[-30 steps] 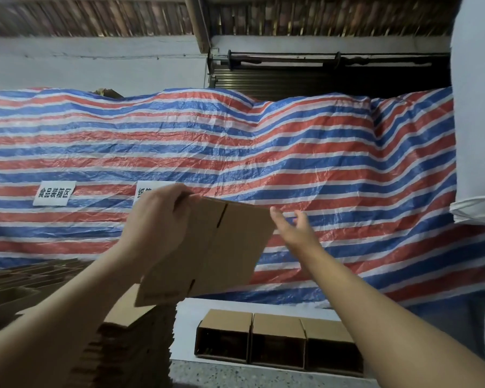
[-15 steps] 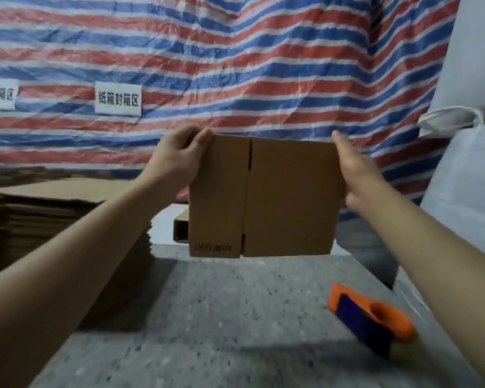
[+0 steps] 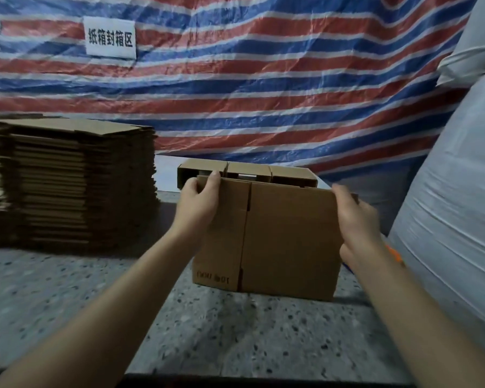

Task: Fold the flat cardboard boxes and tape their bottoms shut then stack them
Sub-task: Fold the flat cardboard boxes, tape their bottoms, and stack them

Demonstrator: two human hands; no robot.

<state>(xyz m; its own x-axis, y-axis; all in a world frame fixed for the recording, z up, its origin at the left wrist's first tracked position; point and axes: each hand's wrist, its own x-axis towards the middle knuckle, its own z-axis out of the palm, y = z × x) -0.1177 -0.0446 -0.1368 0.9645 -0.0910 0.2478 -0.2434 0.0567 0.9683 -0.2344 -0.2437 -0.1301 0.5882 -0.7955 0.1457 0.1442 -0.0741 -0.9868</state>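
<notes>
One flat box [image 3: 277, 236], left hand [image 3: 198, 205] and right hand [image 3: 356, 219] gripping its edges | three folded boxes [image 3: 247, 170] | one flat stack [image 3: 76, 180] | speckled table [image 3: 235, 331] | striped tarp [image 3: 263, 79]

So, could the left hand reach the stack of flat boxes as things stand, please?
Probably yes: the stack of flat boxes lies unobstructed on its side, but the left hand grips the cardboard box and must let go first.

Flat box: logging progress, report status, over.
Left hand and right hand grip flat box upright on table. Not opened, untaped. Nothing in the way.
</notes>
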